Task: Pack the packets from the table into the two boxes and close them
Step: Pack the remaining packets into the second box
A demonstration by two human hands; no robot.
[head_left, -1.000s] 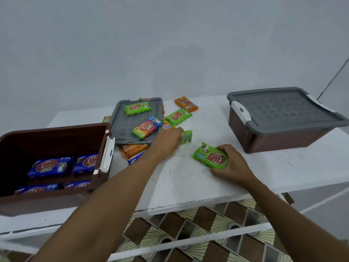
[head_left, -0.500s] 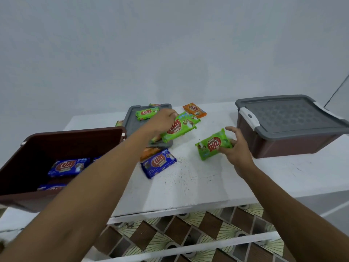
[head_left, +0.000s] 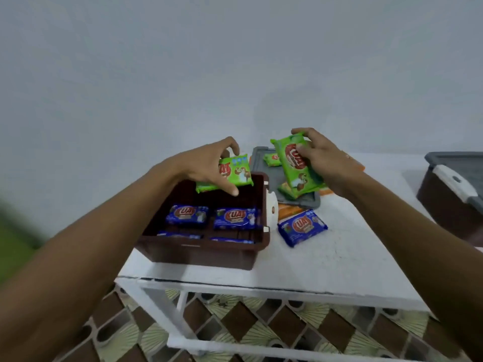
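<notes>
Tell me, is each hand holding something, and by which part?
The left hand grips a green packet by its left end, above the open brown box. The right hand pinches a second green packet by its upper end, thumb on its face.

Green packet over open brown box

A plain, pale grey wall filled the far side, evenly lit and without hard shadows. Before it stood a white table with a scuffed top and a cracked near edge, carried on a white-painted frame. Below, the floor was tiled in brown diamonds and pale fan patterns. A blurred green patch showed at the left edge.
</notes>
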